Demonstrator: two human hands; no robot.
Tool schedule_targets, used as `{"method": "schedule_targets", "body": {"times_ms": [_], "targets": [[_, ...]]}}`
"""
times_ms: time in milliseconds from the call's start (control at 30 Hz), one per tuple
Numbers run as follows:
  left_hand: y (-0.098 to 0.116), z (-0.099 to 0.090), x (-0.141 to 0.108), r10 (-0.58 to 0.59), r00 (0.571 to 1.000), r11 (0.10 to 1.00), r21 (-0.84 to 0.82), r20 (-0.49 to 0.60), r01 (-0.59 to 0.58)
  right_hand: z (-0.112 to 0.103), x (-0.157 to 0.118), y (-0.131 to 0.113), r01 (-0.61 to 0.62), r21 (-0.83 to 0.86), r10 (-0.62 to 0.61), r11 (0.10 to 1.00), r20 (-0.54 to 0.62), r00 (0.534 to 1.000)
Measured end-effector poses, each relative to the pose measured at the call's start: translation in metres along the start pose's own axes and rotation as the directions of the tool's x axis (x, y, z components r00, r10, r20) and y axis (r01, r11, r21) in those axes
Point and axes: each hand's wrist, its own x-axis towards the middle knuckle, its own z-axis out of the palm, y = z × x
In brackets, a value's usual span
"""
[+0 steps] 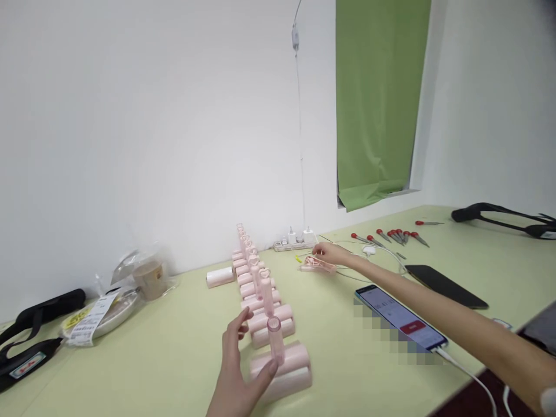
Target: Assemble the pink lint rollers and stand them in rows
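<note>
My left hand (pixel 243 365) is at the near end of a row of pink rollers. Its fingers are apart, and the thumb tip lies against or just beside the foot of an upright, clear pink tube handle (pixel 275 341). This handle has a round open top and rises from the nearest pink roller (pixel 289 370). Farther back, handles such as the heart-topped handle (pixel 266 286) stand on their rollers. My right hand (pixel 332 253) reaches across to a small heap of pink plastic parts (pixel 317 264), its fingers bent together; what they pinch is hidden.
A white roll (pixel 219 277) lies left of the row. A phone (pixel 399 318) with a cable sits under my right forearm. Several red-handled tools (pixel 395 236), a black flat object (pixel 445 285) and a power strip (pixel 293 245) lie farther back. A bagged cup (pixel 150 278) stands left.
</note>
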Motion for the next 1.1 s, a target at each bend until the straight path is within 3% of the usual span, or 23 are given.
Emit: {"method": "schedule_targets", "body": {"times_ms": [67, 167, 300, 400, 500, 600, 633, 700, 733, 867, 1100], "targets": [[0.015, 0.008, 0.016, 0.009, 1.000, 0.991, -0.130, -0.008, -0.010, 0.021, 0.010, 0.010, -0.029, -0.028, 0.029, 0.999, 0.008, 1.000], [0.019, 0.025, 0.032, 0.038, 0.996, 0.963, -0.269, 0.078, -0.016, 0.042, 0.023, 0.014, -0.075, -0.026, 0.075, 0.997, -0.027, 0.997], [-0.004, 0.051, 0.032, -0.107, 0.968, 0.884, -0.424, 0.228, 0.198, 0.051, 0.033, 0.015, -0.138, 0.068, 0.145, 0.988, -0.112, 0.983], [-0.018, 0.062, 0.026, -0.132, 0.955, 0.847, -0.469, 0.267, 0.248, 0.044, 0.030, 0.010, -0.140, 0.201, 0.178, 0.970, -0.187, 0.966], [-0.019, 0.063, 0.024, -0.109, 0.956, 0.863, -0.451, 0.273, 0.227, 0.031, 0.012, -0.015, -0.069, 0.368, 0.167, 0.927, -0.241, 0.956], [-0.012, 0.059, 0.025, -0.111, 0.954, 0.865, -0.446, 0.277, 0.230, 0.018, -0.021, -0.061, 0.052, 0.522, 0.085, 0.851, -0.235, 0.968], [-0.010, 0.058, 0.025, -0.109, 0.954, 0.864, -0.448, 0.278, 0.229, 0.015, -0.034, -0.079, 0.105, 0.583, 0.033, 0.806, -0.221, 0.975], [-0.007, 0.057, 0.026, -0.105, 0.955, 0.866, -0.446, 0.277, 0.225, 0.012, -0.059, -0.115, 0.187, 0.795, -0.107, 0.578, -0.153, 0.982], [-0.005, 0.056, 0.026, -0.103, 0.956, 0.868, -0.445, 0.274, 0.221, 0.012, -0.070, -0.130, 0.204, 0.819, -0.183, 0.537, -0.123, 0.975], [0.000, 0.056, 0.027, -0.106, 0.958, 0.873, -0.435, 0.267, 0.218, 0.016, -0.095, -0.163, 0.324, 0.753, -0.332, 0.573, -0.148, 0.932], [0.001, 0.057, 0.029, -0.130, 0.955, 0.870, -0.432, 0.266, 0.239, 0.031, -0.097, -0.166, 0.309, 0.695, -0.256, 0.649, -0.183, 0.949]]}}
